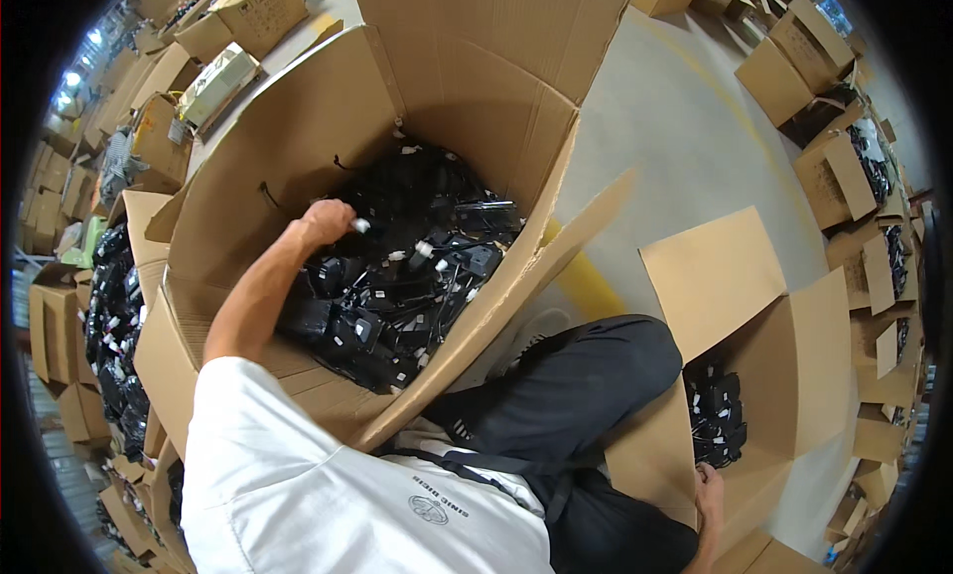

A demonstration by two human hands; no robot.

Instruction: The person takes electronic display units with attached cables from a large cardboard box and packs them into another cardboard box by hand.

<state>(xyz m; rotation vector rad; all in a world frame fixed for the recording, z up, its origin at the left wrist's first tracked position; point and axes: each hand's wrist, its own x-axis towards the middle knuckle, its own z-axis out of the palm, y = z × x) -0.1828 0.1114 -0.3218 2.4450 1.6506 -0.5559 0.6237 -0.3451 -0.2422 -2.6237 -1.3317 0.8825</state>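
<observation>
My left hand (328, 222) reaches into a large open carton (288, 117), its fingers closed on a white connector (361, 225). Beneath it lies a heap of black electronic parts (417, 266) with black cables and small white plugs, filling the carton's bottom. Off to the right, my right hand (708, 483) is low at the inner edge of a smaller open carton (769, 395). Its fingers are curled beside a pile of black parts (717, 415) there; what they hold, if anything, is hidden.
My bent leg (576, 385) rises between the two cartons. A raised flap (591, 216) juts from the large carton's right side. At left stands a carton of wrapped black parts (119, 346). More open cartons (839, 182) line the right, beyond grey floor (685, 127).
</observation>
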